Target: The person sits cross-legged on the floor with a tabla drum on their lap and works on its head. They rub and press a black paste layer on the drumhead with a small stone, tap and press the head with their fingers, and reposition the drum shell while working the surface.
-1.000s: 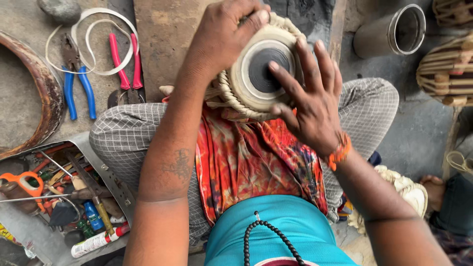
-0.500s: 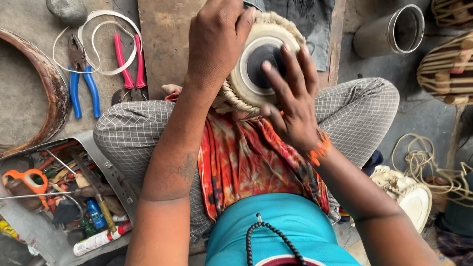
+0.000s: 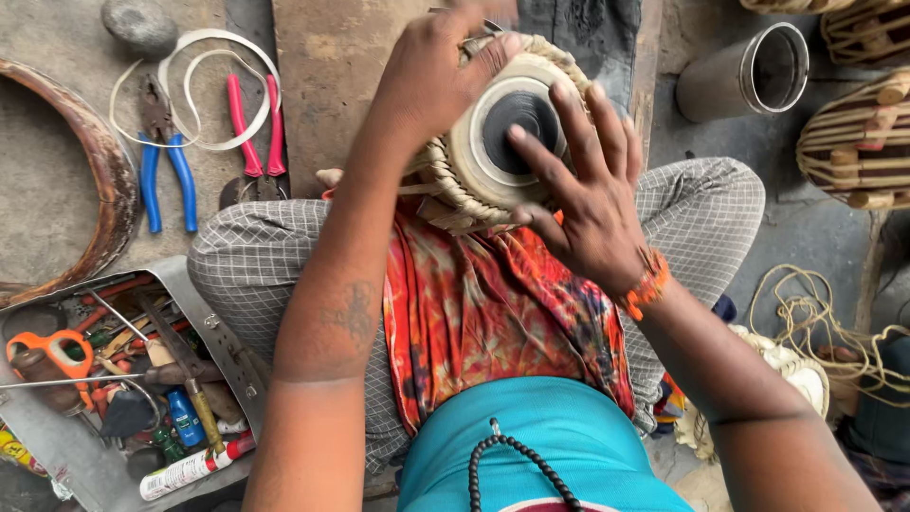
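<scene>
A: Drum — where does it sit?

B: In the head view it lies tilted on the person's lap, on an orange-red cloth, its pale skin with the black centre patch facing up.

A: And the left hand?

B: It curls over the drum's far-left rim, fingers bent around the braided edge, gripping it.

A: The right hand?

B: Spread open, fingers splayed across the skin, fingertips on and around the black patch. It presses flat and grips nothing. An orange band circles that wrist.

A: Around them?

B: Blue pliers and pink pliers lie on the floor to the left, beside a white strap loop. A metal tray of tools sits near the left knee. A steel cup lies at the upper right, with rope lower down.
</scene>
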